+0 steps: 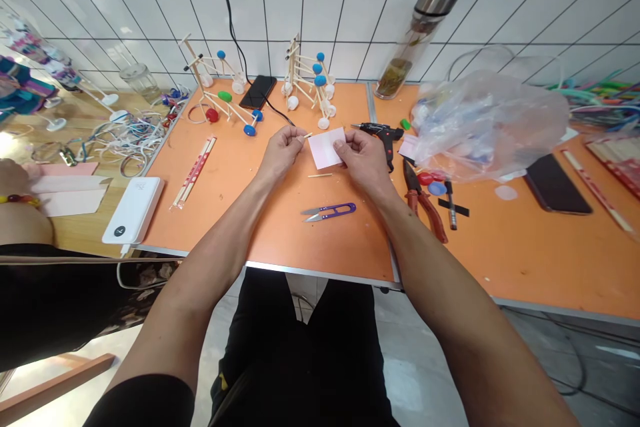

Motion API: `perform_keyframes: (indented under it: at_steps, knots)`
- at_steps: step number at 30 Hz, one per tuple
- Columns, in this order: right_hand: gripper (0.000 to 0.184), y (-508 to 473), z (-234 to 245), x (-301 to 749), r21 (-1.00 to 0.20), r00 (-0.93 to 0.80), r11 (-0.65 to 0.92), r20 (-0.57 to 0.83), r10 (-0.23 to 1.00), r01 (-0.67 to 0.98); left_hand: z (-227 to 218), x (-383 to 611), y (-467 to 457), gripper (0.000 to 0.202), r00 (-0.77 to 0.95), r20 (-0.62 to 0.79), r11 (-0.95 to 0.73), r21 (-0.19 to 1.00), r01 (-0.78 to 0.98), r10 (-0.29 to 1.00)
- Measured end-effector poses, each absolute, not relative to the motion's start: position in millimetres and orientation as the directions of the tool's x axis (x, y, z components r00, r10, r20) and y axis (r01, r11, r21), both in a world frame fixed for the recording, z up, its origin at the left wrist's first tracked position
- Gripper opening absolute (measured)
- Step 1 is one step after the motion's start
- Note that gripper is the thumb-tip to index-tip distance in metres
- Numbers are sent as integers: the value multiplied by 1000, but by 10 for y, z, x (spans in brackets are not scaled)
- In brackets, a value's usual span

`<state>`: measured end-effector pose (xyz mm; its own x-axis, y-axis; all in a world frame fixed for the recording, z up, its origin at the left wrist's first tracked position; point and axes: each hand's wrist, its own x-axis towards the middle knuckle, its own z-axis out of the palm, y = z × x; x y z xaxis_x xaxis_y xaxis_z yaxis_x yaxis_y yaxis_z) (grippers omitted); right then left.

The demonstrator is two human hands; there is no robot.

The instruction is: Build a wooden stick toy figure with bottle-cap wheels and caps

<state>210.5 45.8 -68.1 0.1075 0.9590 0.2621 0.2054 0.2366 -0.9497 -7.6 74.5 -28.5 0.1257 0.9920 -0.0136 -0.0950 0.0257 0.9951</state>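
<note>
A small pale pink square of paper (325, 149) is pinched between the thumb and fingers of my right hand (364, 153). My left hand (284, 149) is closed on a short wooden stick (308, 136), whose tip points toward the paper's left edge. Just below the paper, another short stick (320, 175) lies on the orange table (280, 227). Purple-handled thread snips (330, 212) rest nearer the front edge. Behind my right hand lies a black glue gun (381, 136). Red-handled pliers (425, 200) are beside my right forearm.
Two stick models with bottle-cap wheels (225, 97) (313, 83) stand at the back. Wrapped chopsticks (195, 172) and a white power bank (134, 210) lie left. A glass bottle (415, 43), plastic bag (490, 123) and phone (557, 183) are right. Another person's hand (14, 180) is far left.
</note>
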Motion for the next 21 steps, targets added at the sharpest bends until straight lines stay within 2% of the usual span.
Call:
perform_keyframes:
  at_steps: [5,21]
  knots:
    - [49,444,-660,2100,-946,104,259,283,953,195,-317,-82,771,39,136,2,9,997,-78,991]
    - [39,404,-582,2074,-955,109,228,251,962,190,-415,-117,825,30,158,84,-76,995,-59,984]
